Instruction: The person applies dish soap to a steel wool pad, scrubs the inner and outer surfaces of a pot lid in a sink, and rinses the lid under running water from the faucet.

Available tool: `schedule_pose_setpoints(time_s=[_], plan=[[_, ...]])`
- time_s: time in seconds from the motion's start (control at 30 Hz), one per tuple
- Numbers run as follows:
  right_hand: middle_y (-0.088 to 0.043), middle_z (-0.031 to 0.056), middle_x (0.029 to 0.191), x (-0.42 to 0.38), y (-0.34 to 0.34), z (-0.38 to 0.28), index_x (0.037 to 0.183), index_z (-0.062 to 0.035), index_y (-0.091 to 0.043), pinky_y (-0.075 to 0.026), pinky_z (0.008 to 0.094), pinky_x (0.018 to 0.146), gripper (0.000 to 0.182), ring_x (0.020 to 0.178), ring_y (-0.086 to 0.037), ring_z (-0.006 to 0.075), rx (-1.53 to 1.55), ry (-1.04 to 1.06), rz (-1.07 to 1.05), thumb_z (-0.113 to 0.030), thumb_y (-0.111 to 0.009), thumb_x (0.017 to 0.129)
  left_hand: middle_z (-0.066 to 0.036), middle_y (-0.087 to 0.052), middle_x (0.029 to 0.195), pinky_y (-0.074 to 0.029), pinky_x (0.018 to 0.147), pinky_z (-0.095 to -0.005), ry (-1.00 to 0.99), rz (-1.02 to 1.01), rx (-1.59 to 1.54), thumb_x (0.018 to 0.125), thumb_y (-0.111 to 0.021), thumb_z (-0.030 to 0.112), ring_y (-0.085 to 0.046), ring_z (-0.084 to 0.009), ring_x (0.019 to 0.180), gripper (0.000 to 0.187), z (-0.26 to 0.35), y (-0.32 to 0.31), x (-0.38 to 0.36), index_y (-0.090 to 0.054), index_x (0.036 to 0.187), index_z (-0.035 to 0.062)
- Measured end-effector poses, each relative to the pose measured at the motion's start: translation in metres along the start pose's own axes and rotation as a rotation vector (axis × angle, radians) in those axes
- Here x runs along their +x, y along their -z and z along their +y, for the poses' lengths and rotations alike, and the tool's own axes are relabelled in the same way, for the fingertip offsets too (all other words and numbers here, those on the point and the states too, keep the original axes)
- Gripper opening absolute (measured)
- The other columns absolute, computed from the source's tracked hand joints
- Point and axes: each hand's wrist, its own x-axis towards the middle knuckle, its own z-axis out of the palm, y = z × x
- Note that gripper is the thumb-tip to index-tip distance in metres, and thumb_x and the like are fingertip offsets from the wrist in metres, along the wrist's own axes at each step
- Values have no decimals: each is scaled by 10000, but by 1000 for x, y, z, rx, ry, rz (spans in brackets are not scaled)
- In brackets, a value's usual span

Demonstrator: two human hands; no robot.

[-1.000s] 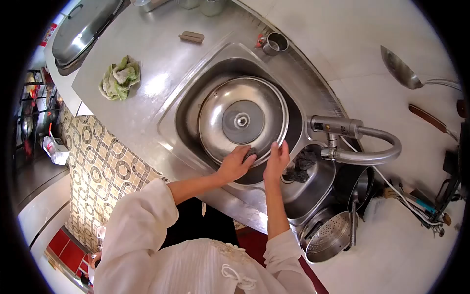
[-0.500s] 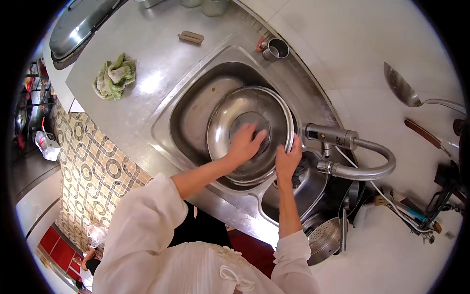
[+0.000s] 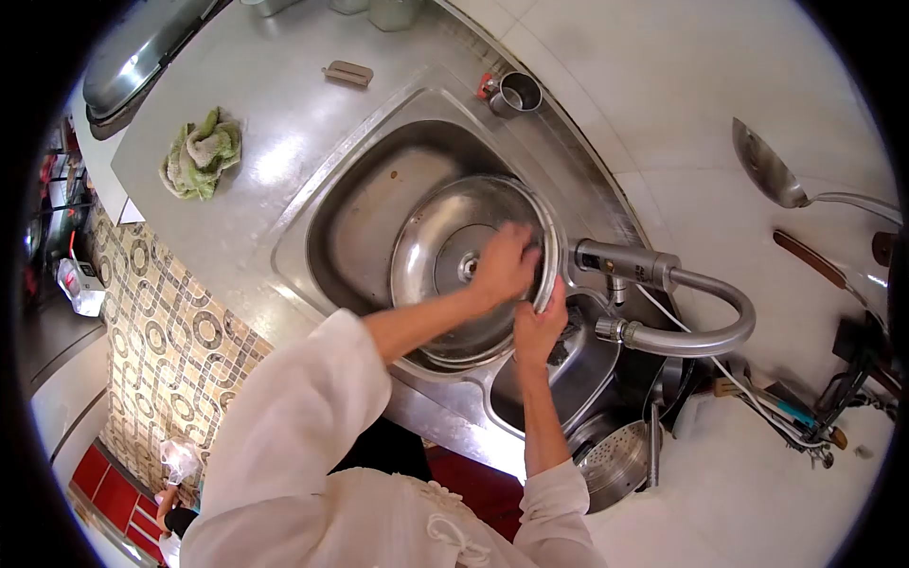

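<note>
A wide stainless steel basin (image 3: 418, 248) sits tilted in the large sink bowl (image 3: 355, 204). My right hand (image 3: 540, 327) is closed around the basin's near right rim, thumb and fingers on either side of it. Over the inner right wall of the basin is my left hand (image 3: 505, 267), fingers stretched out and smeared by motion. It seems to touch the metal, and I make out nothing held in it. A small round bright spot shows at the middle of the basin's bottom.
Right of the basin are a swivel tap (image 3: 696, 336) and a smaller sink bowl (image 3: 594, 374). A metal cup (image 3: 517, 93) stands behind the sink. A green cloth (image 3: 201, 156) and a brown flat piece (image 3: 348, 74) lie on the counter. A perforated strainer (image 3: 614, 464) is near my right forearm.
My left hand has moved from the basin's middle towards its right wall. My right hand keeps hold of the rim. The whole view has shifted slightly.
</note>
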Motion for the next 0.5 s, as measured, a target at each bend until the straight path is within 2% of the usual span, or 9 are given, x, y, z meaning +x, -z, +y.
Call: schedule_pose_setpoints(time_s=[0.03, 0.1, 0.17, 0.23, 0.27, 0.3, 0.37, 0.43, 0.5], plan=[[-614, 242, 863, 2, 2, -1, 1169, 71, -488, -478, 350, 700, 491, 799, -647, 309, 3, -5, 2, 24, -537, 682, -217, -541, 1088, -438, 828, -452, 0, -4, 4, 802, -586, 140, -532, -401, 970, 343, 6, 7, -17, -552, 1105, -16], [-624, 225, 861, 10, 9, -12, 1157, 34, -517, -480, 351, 708, 455, 799, -646, 310, 100, -147, -85, 21, -550, 703, -183, -553, 1099, -445, 833, -434, -248, -12, -238, 776, -597, 63, -535, -380, 952, 371, 16, 26, -37, -546, 1138, 0], [-641, 195, 869, 12, 14, -22, 1133, 3, -548, -480, 331, 709, 410, 805, -651, 265, 29, -178, -111, 9, -562, 724, -172, -555, 1108, -452, 829, -423, -345, 31, -184, 760, -599, 35, -538, -370, 946, 394, 26, 41, -36, -545, 1149, 8], [-650, 172, 859, 15, 11, -23, 1118, 5, -558, -477, 312, 704, 393, 790, -641, 210, 131, -168, -127, 15, -561, 725, -162, -557, 1118, -459, 826, -411, -440, 84, -124, 744, -602, 7, -541, -361, 940, 421, 25, 51, -30, -544, 1160, 16], [-649, 154, 814, 15, 9, -24, 1099, 7, -565, -477, 304, 677, 386, 736, -614, 164, 149, -128, -106, 24, -544, 714, -156, -561, 1105, -464, 820, -403, -528, -23, -42, 730, -595, 1, -543, -353, 934, 415, 23, 55, -23, -552, 1142, 21], [-649, 154, 814, 15, 10, -27, 1099, 7, -565, -477, 304, 677, 386, 736, -614, 164, 148, -128, -107, 24, -544, 714, -150, -565, 1092, -468, 815, -396, -614, -130, 38, 717, -589, -5, -544, -346, 928, 409, 22, 59, -16, -561, 1124, 25], [-643, 64, 853, 15, 13, -36, 1074, 26, -568, -458, 246, 724, 389, 784, -571, 95, 191, -318, -194, 63, -505, 691, -142, -569, 1069, -472, 811, -396, -619, -114, 104, 696, -582, -15, -543, -343, 922, 390, 20, 70, 9, -569, 1084, 21], [-636, 53, 839, 14, 10, -36, 1071, 27, -568, -455, 241, 714, 392, 774, -562, 88, 167, -273, -194, 63, -496, 688, -134, -574, 1045, -475, 806, -395, -627, -99, 170, 675, -575, -25, -542, -341, 916, 372, 17, 78, 32, -577, 1044, 17], [-629, 41, 825, 16, 9, -36, 1069, 29, -568, -453, 236, 704, 394, 764, -553, 80, 144, -219, -194, 64, -487, 685, -115, -582, 995, -478, 801, -394, -511, -90, 317, 647, -563, -28, -541, -333, 908, 317, 19, 84, 48, -584, 960, 15]])
